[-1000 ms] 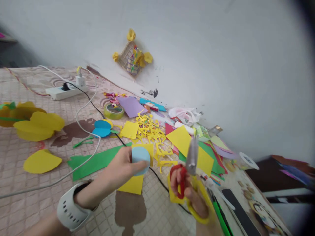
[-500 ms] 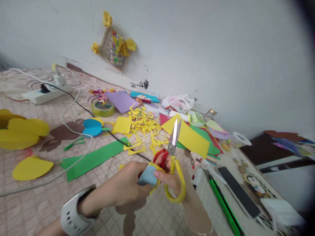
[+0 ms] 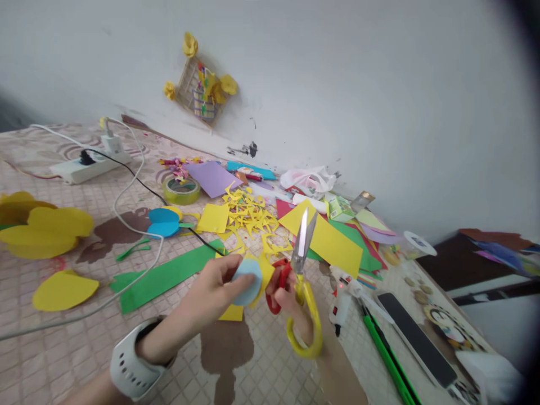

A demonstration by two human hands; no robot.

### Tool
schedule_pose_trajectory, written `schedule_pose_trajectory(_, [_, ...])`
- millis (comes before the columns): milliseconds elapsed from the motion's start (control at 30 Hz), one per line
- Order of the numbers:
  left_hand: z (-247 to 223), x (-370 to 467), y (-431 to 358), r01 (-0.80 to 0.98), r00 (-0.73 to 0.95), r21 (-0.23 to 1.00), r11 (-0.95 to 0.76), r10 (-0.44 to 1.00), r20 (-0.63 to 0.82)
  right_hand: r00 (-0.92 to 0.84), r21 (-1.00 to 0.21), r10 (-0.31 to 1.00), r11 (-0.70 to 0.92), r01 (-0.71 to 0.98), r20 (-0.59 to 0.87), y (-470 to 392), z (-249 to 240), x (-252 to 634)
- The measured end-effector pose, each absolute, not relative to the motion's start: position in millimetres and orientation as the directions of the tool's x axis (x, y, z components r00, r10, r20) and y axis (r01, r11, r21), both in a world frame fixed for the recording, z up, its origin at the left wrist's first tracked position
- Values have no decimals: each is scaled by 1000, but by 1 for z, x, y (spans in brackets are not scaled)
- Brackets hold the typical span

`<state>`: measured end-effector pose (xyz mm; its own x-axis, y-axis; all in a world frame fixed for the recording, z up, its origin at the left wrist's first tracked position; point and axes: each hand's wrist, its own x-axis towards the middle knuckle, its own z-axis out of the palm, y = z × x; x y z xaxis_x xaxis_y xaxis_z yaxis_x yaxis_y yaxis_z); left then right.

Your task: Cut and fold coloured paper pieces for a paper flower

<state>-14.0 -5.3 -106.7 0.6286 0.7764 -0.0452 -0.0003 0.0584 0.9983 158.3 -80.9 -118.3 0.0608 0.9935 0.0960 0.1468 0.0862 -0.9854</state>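
Observation:
My left hand (image 3: 221, 284) pinches a light blue paper circle (image 3: 248, 284) between thumb and fingers, with yellow paper (image 3: 265, 273) right behind it. My right hand (image 3: 284, 292) grips scissors (image 3: 301, 281) with one red and one yellow handle loop. Their blades point up and stand slightly apart, clear of the paper. Under the left hand, a yellow paper piece (image 3: 232, 313) lies on the tablecloth. A green paper strip (image 3: 169, 278) is to the left, and yellow paper scraps (image 3: 248, 211) are heaped beyond the hands.
Yellow petal shapes (image 3: 46, 233) and a power strip (image 3: 90, 166) with trailing cables are at left. Tape (image 3: 181, 189) and purple paper (image 3: 215, 179) lie farther back. On the right are a glue gun (image 3: 341, 304), a green cutter (image 3: 388, 351) and a phone (image 3: 415, 337).
The left hand has shifted up and left, away from the right hand's fingers. The blue paper now faces me as a full circle. The scissors stay in the right hand.

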Motion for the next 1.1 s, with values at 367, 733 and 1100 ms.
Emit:
schedule_pose_trajectory(367, [-96, -33, 9, -340, 144, 940, -21, 987, 74, -172, -955, 982, -23, 297, -77, -87, -142, 149])
schedule_pose_trajectory(733, [-94, -24, -5, -272, 203, 962, 17, 978, 41, -95, -946, 990, -69, 318, -104, -81, -186, 152])
schedule_pose_trajectory(1100, [-93, -18, -15, -281, 338, 953, 109, 941, -8, -118, -933, 971, -162, 322, -210, -83, -188, 156])
